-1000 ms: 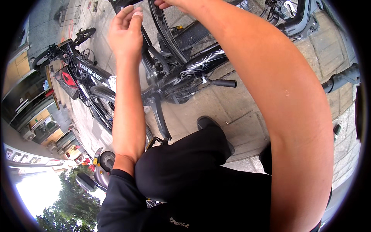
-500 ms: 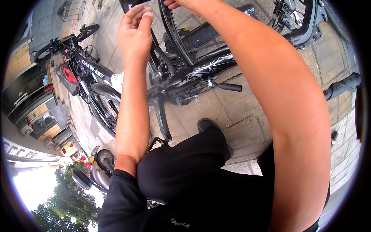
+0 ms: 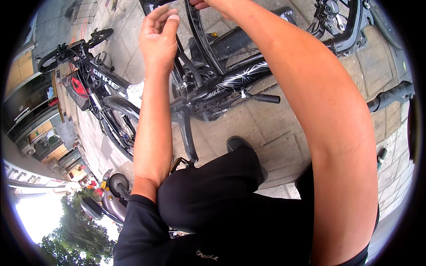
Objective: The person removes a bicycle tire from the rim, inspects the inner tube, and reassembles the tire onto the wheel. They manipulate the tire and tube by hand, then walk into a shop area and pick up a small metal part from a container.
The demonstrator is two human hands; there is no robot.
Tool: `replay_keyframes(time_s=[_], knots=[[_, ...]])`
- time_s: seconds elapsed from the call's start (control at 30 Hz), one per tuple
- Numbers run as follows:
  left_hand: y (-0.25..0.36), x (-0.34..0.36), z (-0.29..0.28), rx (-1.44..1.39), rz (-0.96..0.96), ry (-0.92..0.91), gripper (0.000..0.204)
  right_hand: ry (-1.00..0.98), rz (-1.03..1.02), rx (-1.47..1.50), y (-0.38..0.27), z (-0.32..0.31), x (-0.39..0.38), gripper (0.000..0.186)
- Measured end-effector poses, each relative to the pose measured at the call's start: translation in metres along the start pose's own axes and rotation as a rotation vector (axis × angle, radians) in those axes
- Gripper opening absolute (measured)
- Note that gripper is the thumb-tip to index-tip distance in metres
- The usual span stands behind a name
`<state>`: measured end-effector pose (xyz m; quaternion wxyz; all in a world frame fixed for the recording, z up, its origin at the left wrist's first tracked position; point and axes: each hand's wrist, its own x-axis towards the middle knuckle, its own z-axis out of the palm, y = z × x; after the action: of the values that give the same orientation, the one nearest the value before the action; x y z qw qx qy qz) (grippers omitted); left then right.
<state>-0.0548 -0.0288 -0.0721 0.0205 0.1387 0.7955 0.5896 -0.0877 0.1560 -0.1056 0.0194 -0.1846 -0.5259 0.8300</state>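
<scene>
A black bicycle frame with white streaks (image 3: 244, 74) lies tipped over on the paving in front of me. At the upper edge, my left hand (image 3: 157, 37) is raised beside a curved black wheel rim (image 3: 202, 40). Its fingers are loosely bent, the thumb stands apart, and nothing shows in the palm. My right hand (image 3: 217, 6) reaches the top of that rim with bent fingers; the upper edge cuts it off, so what it grips is hidden. Below the frame are a black crank arm (image 3: 187, 135) and a short black cylindrical part (image 3: 266, 99).
Another black bicycle (image 3: 104, 77) with a red-and-black bag (image 3: 79, 86) is at the left. A scooter (image 3: 108, 201) stands lower left. My bent black-trousered knee (image 3: 208, 190) is close below the frame. A black tube (image 3: 392, 97) comes in at the right.
My left hand has shifted slightly right and down. The right forearm has moved a little to the left; both hands stay by the rim.
</scene>
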Motion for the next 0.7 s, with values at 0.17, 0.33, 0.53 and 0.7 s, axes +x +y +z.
replay_keyframes(time_s=[0.17, 0.33, 0.53, 0.7], knots=[[-0.001, 0.001, 0.000, -0.003, -0.007, 0.005, 0.039, -0.005, -0.052, -0.019, 0.005, 0.000, -0.001, 0.018], [0.006, -0.002, 0.005, -0.019, -0.027, 0.007, 0.039, 0.006, -0.128, -0.157, -0.004, -0.002, -0.014, 0.018], [0.005, -0.003, 0.001, -0.016, -0.015, 0.019, 0.039, -0.002, -0.134, -0.236, 0.001, 0.005, -0.010, 0.020], [0.000, 0.005, 0.027, -0.061, -0.021, -0.047, 0.039, 0.509, -0.865, -0.709, 0.068, -0.022, 0.064, 0.023]])
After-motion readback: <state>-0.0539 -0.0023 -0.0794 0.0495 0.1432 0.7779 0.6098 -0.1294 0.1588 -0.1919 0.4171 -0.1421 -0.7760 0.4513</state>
